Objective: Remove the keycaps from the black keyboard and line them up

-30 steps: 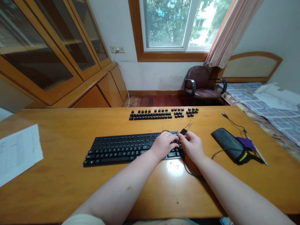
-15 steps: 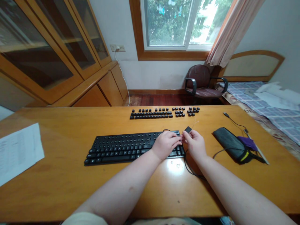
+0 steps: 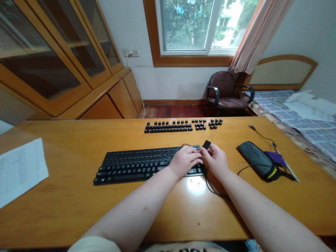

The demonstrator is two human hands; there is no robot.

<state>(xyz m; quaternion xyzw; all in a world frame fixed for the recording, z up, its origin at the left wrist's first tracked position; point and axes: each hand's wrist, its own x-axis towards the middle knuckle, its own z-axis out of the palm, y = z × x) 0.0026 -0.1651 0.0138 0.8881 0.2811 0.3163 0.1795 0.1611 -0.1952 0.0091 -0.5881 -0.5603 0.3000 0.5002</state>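
A black keyboard [image 3: 131, 166] lies on the desk, with bare key stems in its upper rows and keycaps on its lower rows. Over its right end is my left hand [image 3: 186, 159], its fingers bent together beside the right fingertips. Whatever those left fingers pinch, if anything, is hidden. My right hand [image 3: 216, 161] is closed on the small black handle of a keycap puller [image 3: 207, 144], whose thin wires point up and away from me. Behind the keyboard, loose black keycaps [image 3: 169, 128] stand in rows laid out like a keyboard.
A black cable [image 3: 216, 194] loops below my right hand. To the right lie a dark zipped pouch [image 3: 254, 159], a purple cloth [image 3: 275, 158] and a USB plug [image 3: 252, 127]. Printed paper [image 3: 22, 171] rests at the left. Beyond the desk stands an armchair [image 3: 224, 91].
My right hand has shifted slightly left, and the keycap puller has tilted more upright. My left hand stays over the keyboard's right end. The whole view has moved a little.
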